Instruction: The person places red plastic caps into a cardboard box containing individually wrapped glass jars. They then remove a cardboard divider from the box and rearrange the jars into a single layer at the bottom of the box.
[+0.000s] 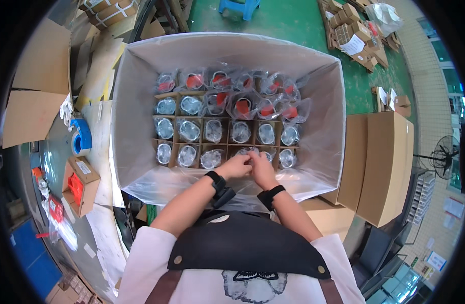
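Observation:
A large carton (227, 38) lined with clear plastic film stands open in front of me. Brown cardboard dividers (227, 134) split it into cells, holding round metallic parts (190, 130) in clear bags. In the back rows several bagged parts show red pieces (242, 106). My left hand (235, 166) and my right hand (263, 171) meet over the front row, right of its middle. Both have their fingertips pinched together at the clear plastic bag (241, 151) of one part. My fingers partly hide this bag and the part beneath it.
On the bench at the left are a blue tape roll (81, 137) and a small box (82, 185) with red bags. Tall cartons (382, 167) stand close on the right. Beyond the carton are a blue stool (240, 7) and a pallet (351, 38) of boxes.

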Available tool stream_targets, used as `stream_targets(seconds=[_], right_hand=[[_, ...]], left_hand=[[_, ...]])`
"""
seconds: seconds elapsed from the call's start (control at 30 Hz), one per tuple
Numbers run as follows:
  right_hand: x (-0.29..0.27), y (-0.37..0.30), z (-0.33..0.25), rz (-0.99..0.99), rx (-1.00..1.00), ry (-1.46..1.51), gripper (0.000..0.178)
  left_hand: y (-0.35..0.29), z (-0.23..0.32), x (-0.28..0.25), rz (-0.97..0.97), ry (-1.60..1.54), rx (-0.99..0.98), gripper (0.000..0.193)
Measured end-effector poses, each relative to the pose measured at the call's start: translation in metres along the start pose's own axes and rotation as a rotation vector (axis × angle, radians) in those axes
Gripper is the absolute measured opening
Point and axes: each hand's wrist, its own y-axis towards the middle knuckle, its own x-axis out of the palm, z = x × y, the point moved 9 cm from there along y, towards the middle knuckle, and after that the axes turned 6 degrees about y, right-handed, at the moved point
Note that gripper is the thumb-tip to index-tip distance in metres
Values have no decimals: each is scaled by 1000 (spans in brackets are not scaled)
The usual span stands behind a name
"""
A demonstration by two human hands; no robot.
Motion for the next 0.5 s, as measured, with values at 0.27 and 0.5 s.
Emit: stream_targets(seconds=[0.27,0.5], right_hand=[[-111,-32,-92,-61,-235,231,15],[-112,-64,-268,-253,-686,280,28]], left_hand=[[-103,112,-70,474,246,103,65],[-189,172,-90,606,171,442,59]])
